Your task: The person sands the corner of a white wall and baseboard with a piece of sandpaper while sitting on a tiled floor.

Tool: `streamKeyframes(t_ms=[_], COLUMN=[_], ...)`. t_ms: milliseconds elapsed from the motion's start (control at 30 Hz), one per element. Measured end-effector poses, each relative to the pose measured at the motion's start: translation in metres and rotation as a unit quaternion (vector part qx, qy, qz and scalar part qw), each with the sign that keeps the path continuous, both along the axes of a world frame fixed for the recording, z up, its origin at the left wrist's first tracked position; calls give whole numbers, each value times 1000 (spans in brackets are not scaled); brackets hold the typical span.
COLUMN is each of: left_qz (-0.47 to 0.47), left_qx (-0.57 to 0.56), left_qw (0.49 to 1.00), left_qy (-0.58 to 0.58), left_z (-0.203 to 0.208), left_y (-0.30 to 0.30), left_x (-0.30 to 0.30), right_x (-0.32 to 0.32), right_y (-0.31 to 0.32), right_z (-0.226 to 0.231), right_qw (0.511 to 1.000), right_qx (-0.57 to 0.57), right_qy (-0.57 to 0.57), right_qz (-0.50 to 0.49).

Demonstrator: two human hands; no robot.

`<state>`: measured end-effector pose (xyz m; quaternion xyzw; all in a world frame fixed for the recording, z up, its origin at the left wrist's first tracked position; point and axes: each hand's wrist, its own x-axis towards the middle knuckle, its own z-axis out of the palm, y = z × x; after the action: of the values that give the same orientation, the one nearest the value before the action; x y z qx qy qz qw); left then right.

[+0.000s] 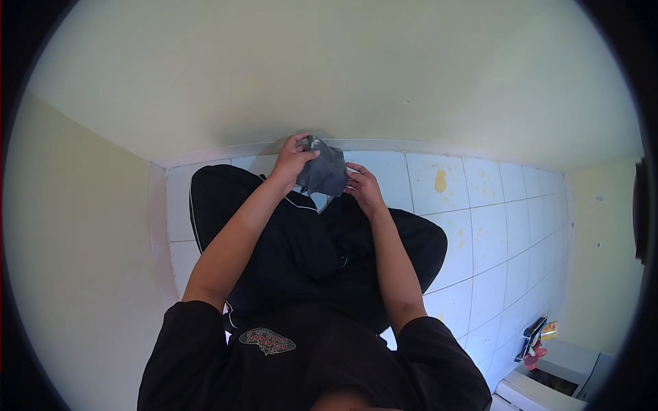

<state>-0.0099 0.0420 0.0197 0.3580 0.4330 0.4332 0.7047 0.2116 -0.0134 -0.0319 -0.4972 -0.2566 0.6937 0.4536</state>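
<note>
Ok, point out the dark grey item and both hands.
Dark grey item (327,171): head view, middle of visible side.
Left hand (292,163): head view, middle of hand.
Right hand (366,189): head view, middle of hand.

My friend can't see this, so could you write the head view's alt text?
The left hand grips a dark gray, perhaps fabric item; the right hand touches its edge. Someone in black trousers sits on white floor tiles facing a pale wall.
</note>
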Motion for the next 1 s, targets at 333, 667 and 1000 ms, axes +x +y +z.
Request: streamKeyframes(t_ms=[333, 667, 1000], left_qz=[46, -181, -267], left_qx=[-12, 70, 185], left_qw=[971, 939, 885], left_qy=[234, 286, 334], left_z=[-25, -28, -55], left_y=[-2, -10, -18], left_x=[-2, 3, -1], right_x=[3, 1, 8], right_y=[-1, -3, 1], right_z=[27, 61, 36], right_qw=[928, 691, 885], right_qx=[191, 458, 289], right_qy=[-320, -559, -365], right_qz=[30, -21, 2])
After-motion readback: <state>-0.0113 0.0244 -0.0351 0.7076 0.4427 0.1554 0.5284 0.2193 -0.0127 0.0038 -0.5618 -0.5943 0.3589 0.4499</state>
